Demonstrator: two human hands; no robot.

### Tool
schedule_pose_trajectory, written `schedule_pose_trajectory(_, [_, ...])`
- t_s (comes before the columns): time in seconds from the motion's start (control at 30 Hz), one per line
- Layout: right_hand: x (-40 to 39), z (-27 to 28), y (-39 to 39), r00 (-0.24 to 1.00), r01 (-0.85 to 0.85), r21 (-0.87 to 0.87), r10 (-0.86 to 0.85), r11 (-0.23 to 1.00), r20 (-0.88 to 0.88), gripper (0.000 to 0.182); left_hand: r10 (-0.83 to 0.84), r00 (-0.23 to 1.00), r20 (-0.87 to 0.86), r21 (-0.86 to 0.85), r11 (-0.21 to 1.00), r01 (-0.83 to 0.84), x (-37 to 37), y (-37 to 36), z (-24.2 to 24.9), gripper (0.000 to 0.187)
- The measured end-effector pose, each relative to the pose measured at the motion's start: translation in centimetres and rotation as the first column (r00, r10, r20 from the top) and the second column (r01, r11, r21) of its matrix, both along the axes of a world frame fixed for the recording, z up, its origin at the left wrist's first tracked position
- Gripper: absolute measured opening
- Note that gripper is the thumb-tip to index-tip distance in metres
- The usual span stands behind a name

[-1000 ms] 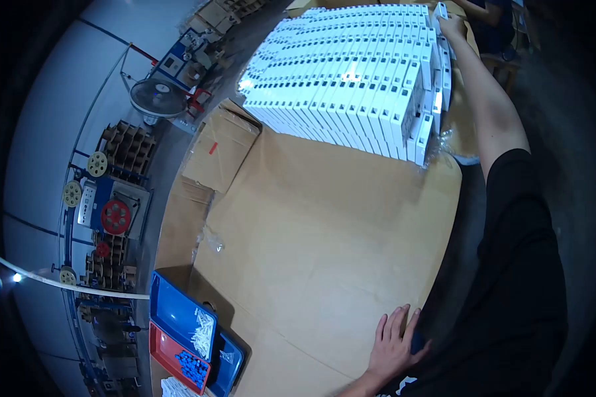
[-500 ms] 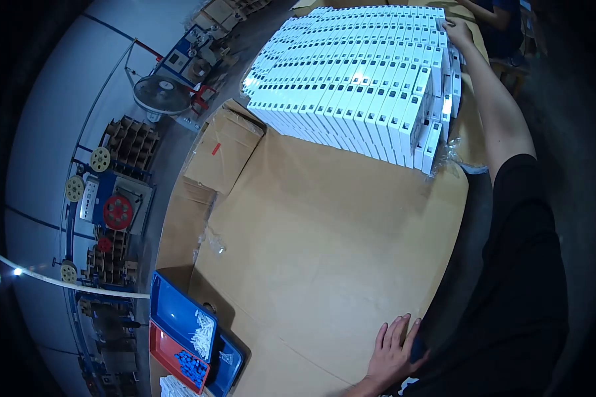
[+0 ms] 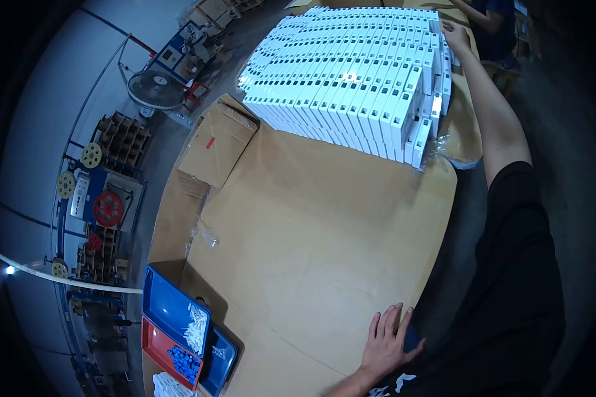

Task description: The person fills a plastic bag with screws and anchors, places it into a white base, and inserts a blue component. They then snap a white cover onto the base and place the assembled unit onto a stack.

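Observation:
My right hand [image 3: 455, 38] reaches to the far right corner of a big block of white plastic casings [image 3: 351, 79]. Its fingers are bent round a casing at the end of a row; the fingertips are partly hidden. The casings stand on edge, tightly packed in rows and layers, with small dark square openings on their upper edges. My left hand [image 3: 385, 341] lies on the near edge of the cardboard-covered table [image 3: 311, 231], fingers spread, holding nothing.
Blue trays [image 3: 172, 294] with white parts and a red tray [image 3: 155, 341] with blue parts overlap at the lower left. A cardboard box [image 3: 215, 142] stands beside the casings. Beyond are a fan [image 3: 155, 89] and machines. Another person [image 3: 493, 30] sits at the upper right.
The whole view has shifted slightly, so the table and casings appear a little farther left. My right hand stays at the corner of the casings, and my left hand remains on the table edge.

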State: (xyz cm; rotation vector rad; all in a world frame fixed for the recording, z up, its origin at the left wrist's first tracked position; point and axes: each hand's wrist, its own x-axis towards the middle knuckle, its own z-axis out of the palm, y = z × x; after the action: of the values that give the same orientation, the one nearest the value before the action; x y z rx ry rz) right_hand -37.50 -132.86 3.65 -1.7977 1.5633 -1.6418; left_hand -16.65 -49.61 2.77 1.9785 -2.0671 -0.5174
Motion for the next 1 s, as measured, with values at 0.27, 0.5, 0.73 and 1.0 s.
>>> schedule_pose_trajectory(0.27, [-0.6, 3.2, 23.0, 0.973, -0.004, -0.137, -0.028, 0.991, -0.23, 0.028, -0.025, 1.0, 0.013, -0.062, 0.998, 0.026, 0.1, 0.4, 0.3, 0.085])
schedule_pose_trajectory(0.5, [3.2, 0.1, 54.3, 0.95, -0.265, -0.114, 0.239, 0.958, -0.199, 0.014, -0.001, 1.0, -0.001, -0.159, 0.987, 0.0, 0.4, 1.3, 0.6, 0.085])
schedule_pose_trajectory(0.73, [7.5, -2.4, 77.2, 0.875, -0.481, 0.037, 0.483, 0.876, -0.047, 0.022, -0.032, 0.988, -0.154, -0.35, 0.936, -0.025, 1.1, 2.7, -0.9, 0.072])
schedule_pose_trajectory(1.0, [10.6, 0.0, 88.5, 0.598, -0.801, 0.229, 0.728, 0.553, 0.336, 0.034, 0.074, 0.851, -0.52, -0.523, 0.76, -0.386, 2.8, 11.4, 0.7, 0.037])
